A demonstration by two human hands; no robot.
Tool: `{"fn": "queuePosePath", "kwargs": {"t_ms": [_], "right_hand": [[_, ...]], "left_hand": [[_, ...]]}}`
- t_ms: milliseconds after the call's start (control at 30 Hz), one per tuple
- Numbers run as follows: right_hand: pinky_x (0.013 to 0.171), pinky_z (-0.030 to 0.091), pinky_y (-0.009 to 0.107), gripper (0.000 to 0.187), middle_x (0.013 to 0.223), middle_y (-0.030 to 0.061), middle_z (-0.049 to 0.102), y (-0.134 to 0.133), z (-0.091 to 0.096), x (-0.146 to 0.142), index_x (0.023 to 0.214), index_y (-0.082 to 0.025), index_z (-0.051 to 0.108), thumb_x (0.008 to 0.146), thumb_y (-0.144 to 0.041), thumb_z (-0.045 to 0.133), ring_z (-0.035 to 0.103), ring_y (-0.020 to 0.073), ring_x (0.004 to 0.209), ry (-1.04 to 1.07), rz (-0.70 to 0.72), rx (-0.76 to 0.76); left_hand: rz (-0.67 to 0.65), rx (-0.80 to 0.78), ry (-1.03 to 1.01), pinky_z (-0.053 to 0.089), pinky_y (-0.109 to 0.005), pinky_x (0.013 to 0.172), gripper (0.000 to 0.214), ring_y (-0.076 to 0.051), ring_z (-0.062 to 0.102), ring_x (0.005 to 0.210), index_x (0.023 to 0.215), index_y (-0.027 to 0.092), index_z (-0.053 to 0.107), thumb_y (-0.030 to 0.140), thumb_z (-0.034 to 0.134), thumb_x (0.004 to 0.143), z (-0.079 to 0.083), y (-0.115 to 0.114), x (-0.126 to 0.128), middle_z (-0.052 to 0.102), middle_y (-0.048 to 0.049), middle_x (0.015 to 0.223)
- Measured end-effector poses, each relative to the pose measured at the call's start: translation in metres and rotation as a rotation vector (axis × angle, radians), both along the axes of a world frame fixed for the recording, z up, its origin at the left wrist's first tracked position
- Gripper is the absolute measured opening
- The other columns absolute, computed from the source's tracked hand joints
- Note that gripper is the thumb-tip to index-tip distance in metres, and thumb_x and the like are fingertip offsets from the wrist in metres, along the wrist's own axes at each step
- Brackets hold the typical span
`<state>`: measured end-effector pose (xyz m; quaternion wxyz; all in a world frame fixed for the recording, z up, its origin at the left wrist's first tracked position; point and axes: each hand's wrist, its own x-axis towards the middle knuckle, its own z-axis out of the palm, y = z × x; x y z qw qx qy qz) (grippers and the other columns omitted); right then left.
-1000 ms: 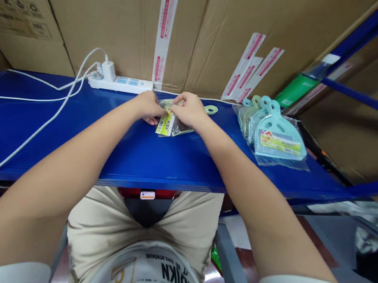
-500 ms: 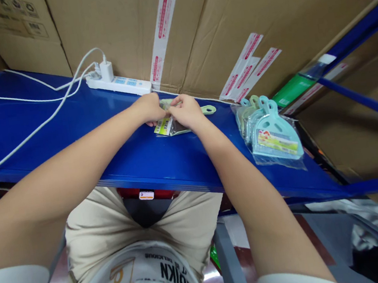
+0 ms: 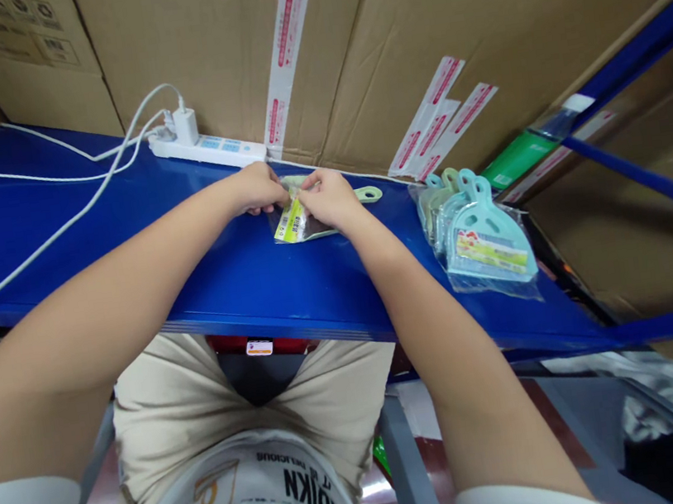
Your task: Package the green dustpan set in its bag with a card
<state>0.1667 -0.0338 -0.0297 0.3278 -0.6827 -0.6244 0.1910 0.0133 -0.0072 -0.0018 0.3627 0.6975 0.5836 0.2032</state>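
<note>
— While the blue steel shelf (image 3: 292,291) was observed, what was in hand?

— A clear plastic packet with a yellow-green label (image 3: 301,223) was pinched on the shelf, gripped at its top by the left hand (image 3: 256,190) and the right hand (image 3: 329,199).

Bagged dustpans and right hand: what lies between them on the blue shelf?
In the head view, a pale green plastic loop handle lies on the blue shelf between the right hand and the bagged dustpans.

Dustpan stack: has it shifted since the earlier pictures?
No. The dustpan stack holds the same spot relative to the white power strip on the blue shelf; only the view drifted.
</note>
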Motion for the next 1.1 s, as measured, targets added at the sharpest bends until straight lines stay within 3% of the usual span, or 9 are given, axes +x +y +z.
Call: {"fn": "queuePosePath", "kwargs": {"t_ms": [100, 200, 400, 533, 700, 933, 1100], "right_hand": [[0.100, 0.058, 0.044, 0.015, 0.091, 0.0026, 0.073, 0.000, 0.001, 0.000, 0.088, -0.025, 0.058, 0.085, -0.016, 0.069, 0.072, 0.0243, 0.096, 0.029, -0.021, 0.000], [0.099, 0.058, 0.043, 0.017, 0.090, 0.0027, 0.071, 0.000, 0.003, 0.001, 0.088, -0.025, 0.058, 0.083, -0.012, 0.069, 0.072, 0.0244, 0.095, 0.069, -0.022, 0.019], [0.092, 0.060, 0.040, 0.020, 0.088, 0.0030, 0.070, 0.000, 0.007, 0.002, 0.088, -0.024, 0.058, 0.082, -0.008, 0.070, 0.072, 0.0231, 0.090, 0.141, -0.033, 0.017], [0.083, 0.062, 0.040, 0.024, 0.080, 0.0007, 0.068, -0.004, 0.012, 0.000, 0.091, -0.025, 0.059, 0.082, -0.009, 0.073, 0.071, 0.0229, 0.079, 0.165, -0.058, -0.018], [0.076, 0.062, 0.040, 0.024, 0.072, -0.0028, 0.064, -0.012, 0.018, -0.006, 0.090, -0.027, 0.056, 0.085, -0.007, 0.069, 0.067, 0.0203, 0.068, 0.170, -0.100, -0.044], [0.069, 0.057, 0.031, 0.024, 0.073, -0.0029, 0.064, -0.012, 0.018, -0.006, 0.094, -0.025, 0.057, 0.088, -0.007, 0.072, 0.066, 0.0172, 0.066, 0.145, -0.084, -0.052], [0.058, 0.048, 0.021, 0.021, 0.071, -0.0053, 0.060, -0.014, 0.021, -0.007, 0.098, -0.025, 0.056, 0.095, -0.009, 0.069, 0.061, 0.0126, 0.061, 0.136, -0.091, -0.082]], "left_hand": [[0.027, -0.038, -0.068, 0.050, -0.033, 0.073, 0.022, -0.021, 0.067, 0.071, 0.078, 0.021, 0.073, 0.007, 0.087, 0.067, 0.002, -0.001, 0.000, 0.057, 0.0006, 0.060], [0.051, -0.107, -0.163, 0.054, -0.030, 0.080, 0.019, -0.019, 0.069, 0.077, 0.080, 0.020, 0.072, 0.005, 0.083, 0.076, 0.006, -0.002, 0.001, 0.059, 0.0004, 0.064], [0.107, -0.152, -0.282, 0.062, -0.025, 0.091, 0.035, -0.015, 0.075, 0.088, 0.128, 0.017, 0.074, 0.002, 0.073, 0.096, 0.010, -0.009, 0.005, 0.071, -0.0018, 0.084], [0.122, -0.116, -0.297, 0.061, -0.020, 0.092, 0.043, -0.012, 0.076, 0.095, 0.142, 0.018, 0.066, 0.002, 0.069, 0.102, 0.010, -0.012, 0.012, 0.075, -0.0039, 0.098], [0.100, -0.146, -0.272, 0.060, -0.020, 0.092, 0.040, -0.013, 0.078, 0.096, 0.135, 0.021, 0.068, 0.005, 0.075, 0.100, 0.010, -0.015, 0.011, 0.080, -0.0058, 0.110], [0.057, -0.185, -0.284, 0.064, -0.027, 0.091, 0.060, -0.021, 0.083, 0.096, 0.133, 0.018, 0.069, -0.011, 0.079, 0.081, 0.007, -0.019, 0.004, 0.071, 0.0018, 0.086], [0.153, -0.111, -0.368, 0.063, -0.027, 0.089, 0.043, -0.018, 0.080, 0.089, 0.112, 0.015, 0.072, -0.014, 0.077, 0.081, 0.006, -0.015, 0.009, 0.064, 0.0031, 0.079]]}}
